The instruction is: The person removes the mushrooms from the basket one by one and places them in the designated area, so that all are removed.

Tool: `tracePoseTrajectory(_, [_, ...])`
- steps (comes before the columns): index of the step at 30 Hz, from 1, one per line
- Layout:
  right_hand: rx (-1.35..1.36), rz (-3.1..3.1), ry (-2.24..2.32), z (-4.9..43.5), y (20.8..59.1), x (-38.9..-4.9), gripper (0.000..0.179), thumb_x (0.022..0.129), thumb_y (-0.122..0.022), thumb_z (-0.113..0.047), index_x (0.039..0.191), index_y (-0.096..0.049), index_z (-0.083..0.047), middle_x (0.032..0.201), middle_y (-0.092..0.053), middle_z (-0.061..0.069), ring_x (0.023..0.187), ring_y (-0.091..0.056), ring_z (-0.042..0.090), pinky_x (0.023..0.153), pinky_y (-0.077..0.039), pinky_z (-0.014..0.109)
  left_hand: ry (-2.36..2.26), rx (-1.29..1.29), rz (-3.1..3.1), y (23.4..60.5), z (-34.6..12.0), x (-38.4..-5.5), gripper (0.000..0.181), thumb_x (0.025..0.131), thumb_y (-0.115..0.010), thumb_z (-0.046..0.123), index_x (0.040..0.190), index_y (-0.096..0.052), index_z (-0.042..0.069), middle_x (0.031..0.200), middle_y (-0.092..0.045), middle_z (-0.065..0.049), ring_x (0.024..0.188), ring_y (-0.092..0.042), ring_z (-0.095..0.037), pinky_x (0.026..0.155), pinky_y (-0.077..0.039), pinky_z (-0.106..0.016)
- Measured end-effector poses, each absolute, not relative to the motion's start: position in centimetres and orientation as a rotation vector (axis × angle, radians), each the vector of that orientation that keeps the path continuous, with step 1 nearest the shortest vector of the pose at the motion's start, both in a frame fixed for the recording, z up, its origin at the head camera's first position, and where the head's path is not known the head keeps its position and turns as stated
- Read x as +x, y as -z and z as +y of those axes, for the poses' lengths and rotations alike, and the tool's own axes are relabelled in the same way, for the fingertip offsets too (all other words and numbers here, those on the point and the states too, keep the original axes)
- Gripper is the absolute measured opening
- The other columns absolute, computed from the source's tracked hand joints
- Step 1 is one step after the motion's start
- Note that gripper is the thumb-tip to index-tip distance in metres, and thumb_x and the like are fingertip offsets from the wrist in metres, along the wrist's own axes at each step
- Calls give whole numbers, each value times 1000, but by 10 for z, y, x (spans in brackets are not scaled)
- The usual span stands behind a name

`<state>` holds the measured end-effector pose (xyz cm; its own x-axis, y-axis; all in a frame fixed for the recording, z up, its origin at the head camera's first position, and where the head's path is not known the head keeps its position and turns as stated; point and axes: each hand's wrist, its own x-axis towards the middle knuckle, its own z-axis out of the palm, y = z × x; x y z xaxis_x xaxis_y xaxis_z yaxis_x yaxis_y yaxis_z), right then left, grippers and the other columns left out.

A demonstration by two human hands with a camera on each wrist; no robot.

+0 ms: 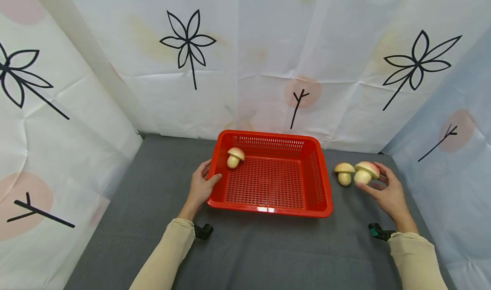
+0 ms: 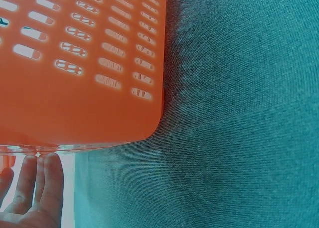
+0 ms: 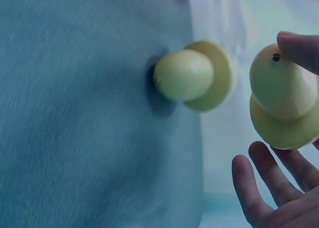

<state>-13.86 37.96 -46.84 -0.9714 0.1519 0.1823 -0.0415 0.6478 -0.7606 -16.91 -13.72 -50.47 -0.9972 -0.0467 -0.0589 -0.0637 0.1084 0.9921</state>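
Note:
A red plastic basket [image 1: 264, 211] with slotted walls sits on the grey cloth. My left hand [image 1: 201, 185] grips its left rim, thumb on top and fingers against the outer side; the left wrist view shows these fingers [image 2: 51, 183] at the rim of the basket [image 2: 89, 113]. One toy mushroom [image 1: 234, 158] rests inside, near the back left corner. To the right of the basket, my right hand [image 1: 389, 196] holds a second mushroom [image 3: 281, 86] between thumb and fingers, raised off the cloth. A third mushroom [image 1: 344, 173] stands on the cloth just left of it.
Grey cloth [image 1: 268, 251] covers the table. Patterned white curtains hang behind [image 1: 261, 47] and at both sides, close to the table's edges. A dark wrist camera mount [image 1: 203, 231] sits at the left wrist, another [image 1: 379, 231] at the right.

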Motion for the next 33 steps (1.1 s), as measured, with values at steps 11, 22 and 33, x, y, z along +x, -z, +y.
tracePoseTrajectory(11, [-186,-2760,-1213,402,484,-144,91,90,-80,-22,157,-25,5,144,-39,35,103,-55,19,65,-45,6,-2097,-90,2330,504,-138,-169,61,96,-66,-1,152,-41,3,138,-56,-25,120,-61,-41,94,-54,-56])
tracePoseTrajectory(22, [-346,-2820,-1193,409,505,-147,92,91,-78,-27,157,-22,7,147,-35,37,125,-44,51,64,-38,14,-2087,-122,2308,505,-137,-170,61,98,-66,2,153,-41,5,141,-55,-25,121,-60,-41,95,-53,-56])
tracePoseTrajectory(33, [-342,-2809,-1188,415,517,-151,90,91,-77,-20,155,-22,9,145,-37,38,124,-46,50,68,-36,12,-2063,-148,2300,503,-137,-170,62,98,-64,-2,154,-37,1,142,-52,-27,123,-58,-44,97,-51,-58])
